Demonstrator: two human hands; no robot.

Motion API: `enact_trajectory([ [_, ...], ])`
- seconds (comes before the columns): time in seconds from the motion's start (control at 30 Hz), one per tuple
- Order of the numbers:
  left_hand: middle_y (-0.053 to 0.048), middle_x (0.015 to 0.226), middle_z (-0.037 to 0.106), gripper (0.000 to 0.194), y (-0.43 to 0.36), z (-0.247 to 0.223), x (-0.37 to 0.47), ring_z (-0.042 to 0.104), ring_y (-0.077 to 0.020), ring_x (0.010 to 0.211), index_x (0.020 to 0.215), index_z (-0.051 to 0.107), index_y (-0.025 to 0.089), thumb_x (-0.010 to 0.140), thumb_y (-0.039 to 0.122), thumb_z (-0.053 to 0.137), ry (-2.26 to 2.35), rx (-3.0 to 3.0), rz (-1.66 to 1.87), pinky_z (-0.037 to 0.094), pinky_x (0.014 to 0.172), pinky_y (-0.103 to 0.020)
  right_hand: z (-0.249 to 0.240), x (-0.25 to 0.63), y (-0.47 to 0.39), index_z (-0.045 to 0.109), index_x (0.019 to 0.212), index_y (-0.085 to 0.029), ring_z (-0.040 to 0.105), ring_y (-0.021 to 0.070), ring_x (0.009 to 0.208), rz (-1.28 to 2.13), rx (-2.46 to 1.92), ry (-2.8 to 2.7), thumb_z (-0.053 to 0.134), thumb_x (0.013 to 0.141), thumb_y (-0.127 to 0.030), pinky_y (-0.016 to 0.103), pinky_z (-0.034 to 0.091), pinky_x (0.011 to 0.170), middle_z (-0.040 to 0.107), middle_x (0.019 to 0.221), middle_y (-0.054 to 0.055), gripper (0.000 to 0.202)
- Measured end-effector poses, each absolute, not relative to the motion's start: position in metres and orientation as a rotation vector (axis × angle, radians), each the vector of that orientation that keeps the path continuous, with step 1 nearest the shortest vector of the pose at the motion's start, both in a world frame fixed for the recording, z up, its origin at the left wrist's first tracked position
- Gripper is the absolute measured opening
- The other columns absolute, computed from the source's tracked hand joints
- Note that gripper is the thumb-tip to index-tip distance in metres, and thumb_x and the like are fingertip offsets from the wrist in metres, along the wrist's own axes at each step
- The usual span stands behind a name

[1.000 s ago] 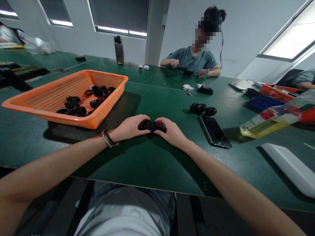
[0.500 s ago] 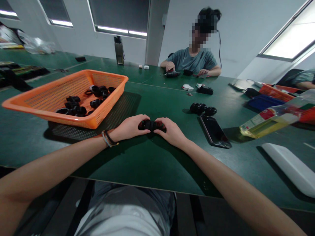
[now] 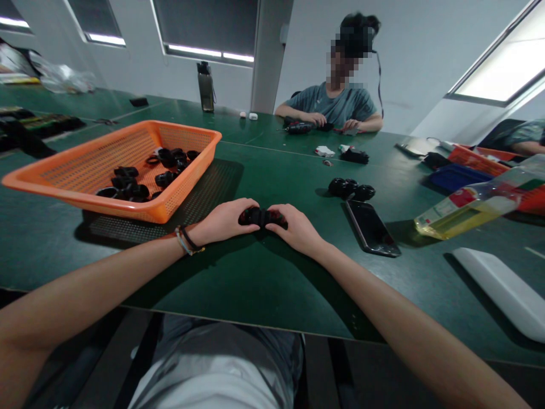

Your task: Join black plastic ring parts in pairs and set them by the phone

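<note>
Both my hands grip one small black part (image 3: 262,217) with reddish patches, just above or on the green table (image 3: 255,284); its exact kind I cannot make out. My left hand (image 3: 230,218) closes on its left end, thumb below and fingers on top. Its right end is pinched by my right hand (image 3: 296,227) in the same way. To the left stands an orange perforated basket (image 3: 187,193) holding several black ring-like parts (image 3: 131,184). More rounded black parts (image 3: 351,188) lie in a cluster to the right of my right hand.
Right of my hands lie a phone (image 3: 372,227), a bottle of yellow liquid (image 3: 464,207) and a white oblong object (image 3: 502,292). Across the table a person (image 3: 336,108) sits beside a dark power tool (image 3: 298,128). A dark drinking bottle (image 3: 206,88) stands at the back.
My hands and the black part stay practically where they were. Across the table, the co-worker's hand has moved off the power tool towards a dark item beside it.
</note>
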State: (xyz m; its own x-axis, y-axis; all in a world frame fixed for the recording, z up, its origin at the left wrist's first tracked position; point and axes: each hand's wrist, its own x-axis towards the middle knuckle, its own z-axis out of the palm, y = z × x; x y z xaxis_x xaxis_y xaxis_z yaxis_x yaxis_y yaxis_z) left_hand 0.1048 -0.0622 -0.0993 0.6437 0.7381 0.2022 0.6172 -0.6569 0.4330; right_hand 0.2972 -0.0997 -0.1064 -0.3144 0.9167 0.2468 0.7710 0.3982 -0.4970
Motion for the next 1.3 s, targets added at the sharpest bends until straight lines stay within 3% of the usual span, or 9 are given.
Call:
enact_trajectory([
  [1.3, -0.003, 0.092, 0.062, 0.038, -0.0614, -0.1010, 0.1044, 0.058, -0.0168, 0.078, 0.105, 0.056, 0.016, 0.073, 0.036, 0.063, 1.059, 2.538, 0.544, 0.043, 0.067, -0.026, -0.1056, 0.2964, -0.0991, 0.058, 0.099, -0.014, 0.054, 0.0172, 0.080, 0.381, -1.471, -2.181, 0.059, 0.080, -0.019, 0.031, 0.043, 0.072, 0.061, 0.086, 0.006, 0.020],
])
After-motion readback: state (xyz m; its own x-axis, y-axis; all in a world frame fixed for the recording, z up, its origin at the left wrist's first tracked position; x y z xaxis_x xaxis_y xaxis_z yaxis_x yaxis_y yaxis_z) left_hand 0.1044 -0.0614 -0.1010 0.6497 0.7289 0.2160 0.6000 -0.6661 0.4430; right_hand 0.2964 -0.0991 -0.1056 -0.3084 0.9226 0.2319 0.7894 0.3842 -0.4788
